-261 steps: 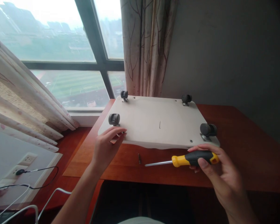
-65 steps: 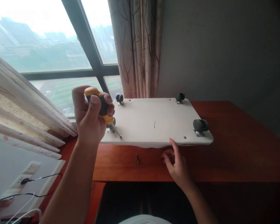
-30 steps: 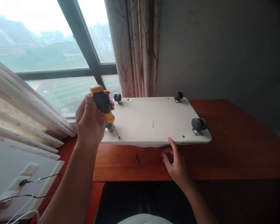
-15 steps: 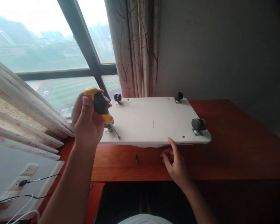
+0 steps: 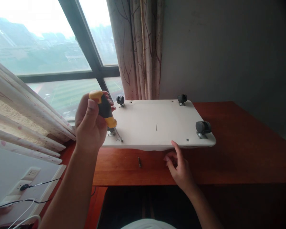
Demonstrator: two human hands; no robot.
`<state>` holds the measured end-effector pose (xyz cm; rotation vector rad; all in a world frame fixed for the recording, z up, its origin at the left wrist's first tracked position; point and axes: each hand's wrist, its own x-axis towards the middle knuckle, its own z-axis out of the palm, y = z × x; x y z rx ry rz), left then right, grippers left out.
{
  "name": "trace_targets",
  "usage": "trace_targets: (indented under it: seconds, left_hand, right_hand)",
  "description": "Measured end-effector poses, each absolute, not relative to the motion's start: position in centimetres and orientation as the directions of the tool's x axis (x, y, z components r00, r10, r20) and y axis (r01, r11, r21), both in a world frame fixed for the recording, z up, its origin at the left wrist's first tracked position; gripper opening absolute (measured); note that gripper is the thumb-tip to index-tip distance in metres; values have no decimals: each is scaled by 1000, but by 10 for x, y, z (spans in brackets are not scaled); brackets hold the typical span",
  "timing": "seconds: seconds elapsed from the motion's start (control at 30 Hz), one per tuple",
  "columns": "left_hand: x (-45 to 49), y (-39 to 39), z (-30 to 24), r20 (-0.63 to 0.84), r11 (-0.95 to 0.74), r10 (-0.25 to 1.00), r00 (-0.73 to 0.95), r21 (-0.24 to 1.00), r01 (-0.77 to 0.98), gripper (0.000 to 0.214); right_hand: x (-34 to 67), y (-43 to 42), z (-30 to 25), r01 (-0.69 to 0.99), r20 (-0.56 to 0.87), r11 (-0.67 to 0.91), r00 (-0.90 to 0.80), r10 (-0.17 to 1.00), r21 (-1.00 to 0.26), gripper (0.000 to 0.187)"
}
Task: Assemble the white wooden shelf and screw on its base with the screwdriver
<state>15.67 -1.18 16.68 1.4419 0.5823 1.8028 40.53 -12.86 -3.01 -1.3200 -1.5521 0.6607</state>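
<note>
A white board lies on the wooden table with black casters at its corners, one at the near right. My left hand is wrapped round the yellow and black screwdriver. The tool slants down, its tip on the board's near left corner beside a caster plate that my hand partly hides. My right hand rests on the table at the board's front edge, index finger against that edge, holding nothing. A loose dark screw lies on the table between my hands.
A window and patterned curtains stand behind and left of the table. A grey wall rises at the right. Wall sockets with a plugged cable and white cords sit low on the left.
The screwdriver has passed from my right hand to my left and now stands on the board's near left corner. Over the last second the handle has only rocked slightly; my right hand stays still.
</note>
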Motion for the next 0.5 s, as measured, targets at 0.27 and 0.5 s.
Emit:
trace_targets:
  seconds: [0.27,0.5]
  left_hand:
    - [151,-8,167,580,-599,796,-173,714,-361,24]
    - [152,-13,167,615,-637,770,-168,731,-244,4]
  right_hand:
    - [405,-129,-29,423,318,273,40,947,-864,67]
    - [405,-130,-28,418,307,263,40,951,-870,66]
